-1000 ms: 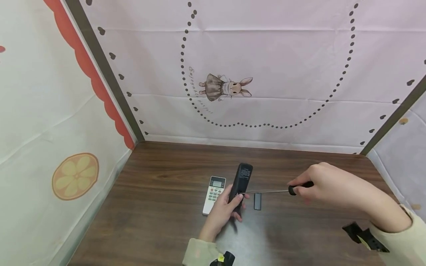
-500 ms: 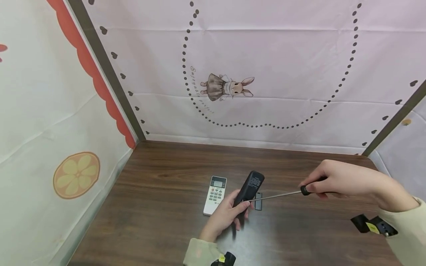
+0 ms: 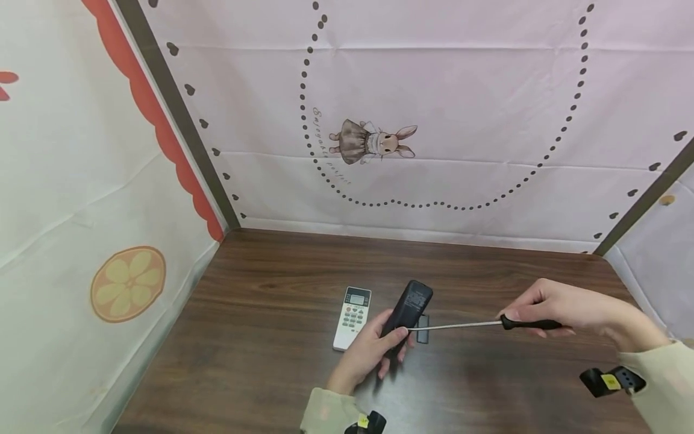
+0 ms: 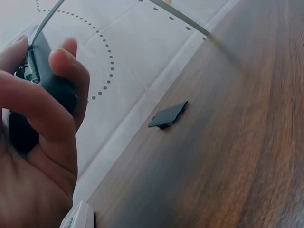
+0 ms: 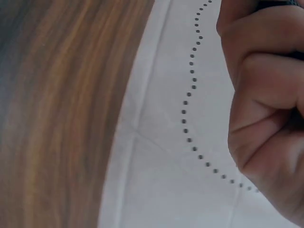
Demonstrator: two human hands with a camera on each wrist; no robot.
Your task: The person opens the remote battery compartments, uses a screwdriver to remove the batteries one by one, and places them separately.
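My left hand (image 3: 364, 351) grips a black remote control (image 3: 414, 301) tilted above the table, its labelled back facing up. In the left wrist view the battery compartment is uncovered and a green battery (image 4: 32, 66) shows inside. My right hand (image 3: 577, 310) holds a screwdriver (image 3: 466, 326) by its black handle. The long metal shaft reaches left to the compartment, close to my left thumb; the exact contact of the tip is hidden. Under the shaft, a dark battery cover (image 4: 168, 115) lies on the table. The right wrist view shows curled fingers (image 5: 270, 85) and little of the handle.
A white remote control (image 3: 352, 318) lies face up on the wooden table (image 3: 260, 337), left of my left hand. Printed cloth walls (image 3: 461, 108) rise behind the table and at both sides.
The black remote has shifted right and tilted further over. My right hand moved right, then dipped slightly, so more of the screwdriver's handle shows and the shaft lies nearly level.
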